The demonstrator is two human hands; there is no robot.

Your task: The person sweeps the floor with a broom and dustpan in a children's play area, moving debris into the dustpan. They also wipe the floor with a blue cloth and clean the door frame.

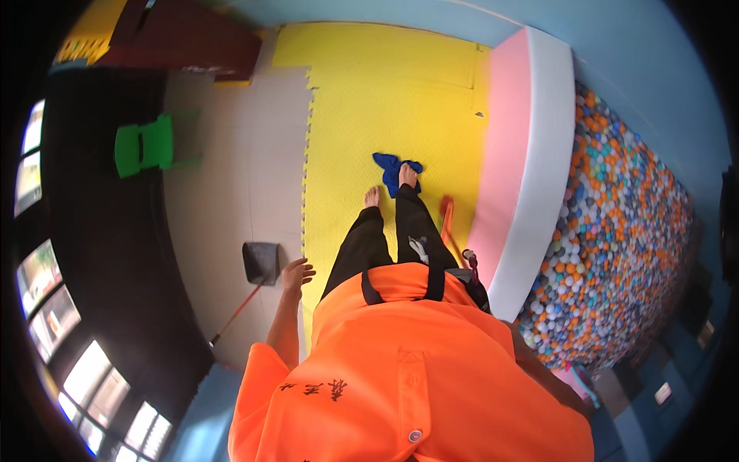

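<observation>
My left hand [296, 273] hangs out to the left with its fingers apart and nothing in it. Just beyond it, a dark dustpan [262, 262] with a long red handle lies on the grey floor. My right arm [539, 369] reaches down along my side; the fingers of that hand are hidden. Near my right hip hangs a small dark-red thing [471, 262], too small to name. An orange-red, stick-like thing [447, 219] is beside my right leg. Under my right foot lies a crumpled blue cloth [390, 171]; my bare left foot stands on the yellow mat [369, 100].
To the right, a padded pink and white wall [531, 169] borders a pit of coloured balls [608, 246]. A green chair [146, 146] stands on the grey floor [231, 169] at the left. A dark-red cabinet [177, 38] is at the far left.
</observation>
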